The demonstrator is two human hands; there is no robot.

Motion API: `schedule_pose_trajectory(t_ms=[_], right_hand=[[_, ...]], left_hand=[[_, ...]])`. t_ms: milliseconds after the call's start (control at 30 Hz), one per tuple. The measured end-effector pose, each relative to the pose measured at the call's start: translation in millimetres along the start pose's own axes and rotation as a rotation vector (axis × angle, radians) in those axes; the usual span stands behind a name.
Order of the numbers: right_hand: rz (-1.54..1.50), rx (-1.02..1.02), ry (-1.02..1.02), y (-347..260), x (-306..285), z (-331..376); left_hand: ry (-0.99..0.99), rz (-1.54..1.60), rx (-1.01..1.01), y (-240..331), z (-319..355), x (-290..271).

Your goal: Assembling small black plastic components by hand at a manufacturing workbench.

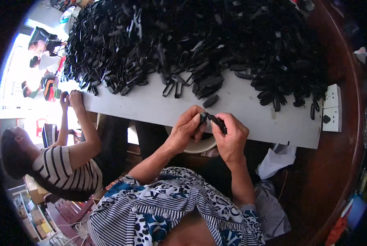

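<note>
Just in front of the table's near edge, both my hands are raised close together. My right hand (231, 137) is closed around a black plastic piece (218, 123), gripped between thumb and fingers. My left hand (186, 128) pinches a small dark piece (203, 116) with a greenish tint, its tip meeting the black piece or nearly so; I cannot tell whether they are joined. Beyond my hands, a single oval black part (211, 101) lies on the white table (236, 100). Behind it spreads a large heap of black plastic parts (163, 45), some of them U-shaped frames.
Below my hands shows the rim of a pale basin (202, 148). A white socket panel (332, 107) stands at the table's right end, with a white plastic bag (275, 162) below. To the left, a co-worker in a striped top (71, 168) has hands at the table edge.
</note>
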State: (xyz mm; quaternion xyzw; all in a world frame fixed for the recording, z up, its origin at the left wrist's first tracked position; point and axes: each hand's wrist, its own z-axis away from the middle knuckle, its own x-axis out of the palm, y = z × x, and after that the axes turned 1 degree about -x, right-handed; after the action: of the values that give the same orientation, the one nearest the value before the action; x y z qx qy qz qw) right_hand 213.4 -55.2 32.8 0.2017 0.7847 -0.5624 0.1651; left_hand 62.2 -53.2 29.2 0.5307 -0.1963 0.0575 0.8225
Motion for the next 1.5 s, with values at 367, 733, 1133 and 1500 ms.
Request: schedule_pose_trajectory(t_ms=[367, 733, 1133, 1500], right_hand=[[0.360, -0.124, -0.201, -39, 33, -10], [0.643, -0.537, -0.308, -51, 51, -24], [-0.681, 0.291, -0.237, -24, 38, 20], [-0.154, -0.026, -0.212, -26, 48, 39]], left_hand=[[-0.067, 0.172, 0.002, 3, 20, -42], [0.014, 0.005, 0.134, 9, 17, -63], [0.032, -0.105, 0.515, 0, 15, -46], [0.052, -0.538, 0.443, 4, 49, -37]])
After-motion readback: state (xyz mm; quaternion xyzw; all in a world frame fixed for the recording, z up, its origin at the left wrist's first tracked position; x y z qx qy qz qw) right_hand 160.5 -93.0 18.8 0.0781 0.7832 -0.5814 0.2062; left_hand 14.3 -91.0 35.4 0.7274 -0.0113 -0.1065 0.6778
